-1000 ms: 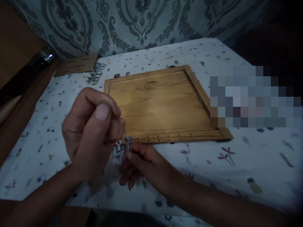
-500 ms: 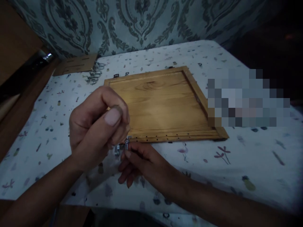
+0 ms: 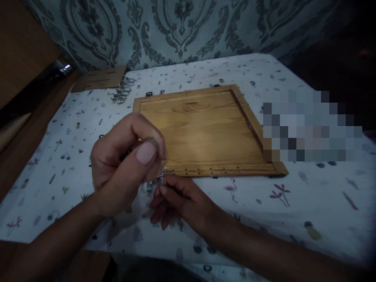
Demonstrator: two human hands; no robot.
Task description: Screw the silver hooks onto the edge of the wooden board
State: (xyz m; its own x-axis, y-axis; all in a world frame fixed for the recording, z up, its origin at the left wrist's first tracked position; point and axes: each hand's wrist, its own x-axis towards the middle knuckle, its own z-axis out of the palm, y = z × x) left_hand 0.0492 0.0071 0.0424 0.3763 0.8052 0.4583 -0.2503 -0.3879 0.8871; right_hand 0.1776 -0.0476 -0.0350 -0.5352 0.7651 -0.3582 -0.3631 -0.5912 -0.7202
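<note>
My left hand [image 3: 129, 156] is closed in a fist above the near left corner of a framed wooden panel [image 3: 194, 129]. What the fist grips, if anything, is hidden behind the fingers and thumb. Below it, the thumb and index finger of my right hand [image 3: 185, 199] pinch a small silver metal hook [image 3: 161, 179] against the panel's near edge, with the other fingers loosely curled. Part of the hook disappears behind my left hand. A row of small dark holes [image 3: 198, 171] runs along this near edge, to the right of the hook.
Several silver metal hooks [image 3: 122, 92] lie beside a slotted piece of cardboard [image 3: 98, 78] at the back left. A white patterned cloth [image 3: 293, 219] covers the table. A pixelated patch hides something at the right. Patterned fabric [image 3: 182, 27] rises behind the table.
The whole view has shifted slightly, so everything sits a little further right. Both hands keep about the same pose at the hook.
</note>
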